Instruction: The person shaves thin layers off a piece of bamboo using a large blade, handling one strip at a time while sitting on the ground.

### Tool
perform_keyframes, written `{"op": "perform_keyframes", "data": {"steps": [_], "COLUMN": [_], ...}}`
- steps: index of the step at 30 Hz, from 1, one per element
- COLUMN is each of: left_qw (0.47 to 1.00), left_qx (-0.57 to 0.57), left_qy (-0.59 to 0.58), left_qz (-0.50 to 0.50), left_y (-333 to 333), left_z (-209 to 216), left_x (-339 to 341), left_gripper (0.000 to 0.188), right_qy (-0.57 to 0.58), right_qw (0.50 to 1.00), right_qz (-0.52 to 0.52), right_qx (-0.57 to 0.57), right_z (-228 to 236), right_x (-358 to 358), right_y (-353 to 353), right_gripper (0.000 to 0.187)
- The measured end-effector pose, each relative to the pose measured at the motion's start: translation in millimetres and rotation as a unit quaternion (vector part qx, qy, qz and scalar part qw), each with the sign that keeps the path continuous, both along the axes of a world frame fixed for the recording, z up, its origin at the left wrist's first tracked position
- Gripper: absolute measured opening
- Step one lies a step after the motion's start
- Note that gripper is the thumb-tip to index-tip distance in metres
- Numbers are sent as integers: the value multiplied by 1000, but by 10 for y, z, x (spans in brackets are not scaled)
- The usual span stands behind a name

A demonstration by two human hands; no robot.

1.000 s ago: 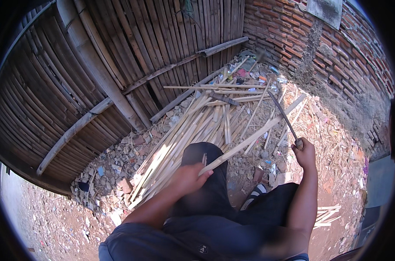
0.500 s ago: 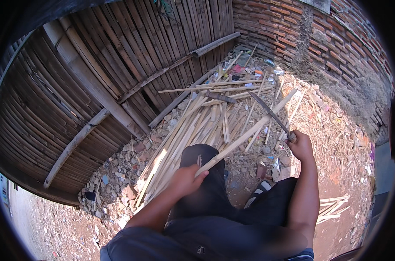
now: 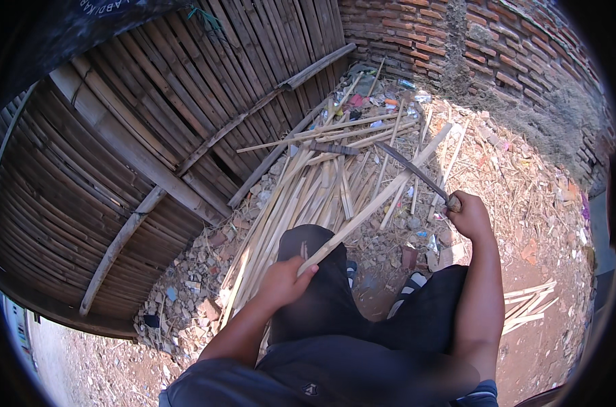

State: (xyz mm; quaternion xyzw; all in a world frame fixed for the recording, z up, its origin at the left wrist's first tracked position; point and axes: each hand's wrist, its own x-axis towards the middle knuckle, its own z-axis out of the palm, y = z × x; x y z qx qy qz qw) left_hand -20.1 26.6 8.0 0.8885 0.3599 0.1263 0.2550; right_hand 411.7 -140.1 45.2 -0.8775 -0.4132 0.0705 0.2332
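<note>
My left hand [image 3: 281, 281] is closed round the near end of a long pale bamboo strip [image 3: 382, 197], resting by my left knee. The strip slants away to the upper right, over the heap. In my right hand [image 3: 469, 214] is the handle of a machete [image 3: 416, 169] with a dark, slightly curved blade. The blade crosses the strip near its far part; whether it touches the strip I cannot tell. Beyond my left knee lies a heap of split bamboo strips [image 3: 298, 203]. A dark, banded, stick-like object [image 3: 334, 148] rests on top of that heap.
A bamboo slat wall [image 3: 145, 122] runs along the left, and a brick wall [image 3: 416, 41] closes off the far side. Rubble and bits of litter [image 3: 186, 298] cover the ground around me. A smaller bundle of strips [image 3: 530, 305] lies at my right.
The view has shifted slightly, so the surroundings sit further left. My right hand has moved a little away from me, and the strip's far end is slightly higher. Both grips are unchanged.
</note>
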Motion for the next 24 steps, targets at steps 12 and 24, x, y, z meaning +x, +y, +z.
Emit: {"op": "perform_keyframes", "data": {"steps": [12,24], "left_qw": [1000,999], "left_qx": [1,1], "left_qy": [-6,-47], "left_qz": [12,-1], "left_y": [7,11], "left_z": [-52,-96], "left_x": [-9,-34], "left_gripper": [44,42], "right_qy": [2,-42], "right_qw": [999,980], "right_qz": [51,195], "right_qx": [8,-19], "right_z": [-90,80], "right_x": [11,-413], "right_y": [82,158], "right_gripper": [36,34]}}
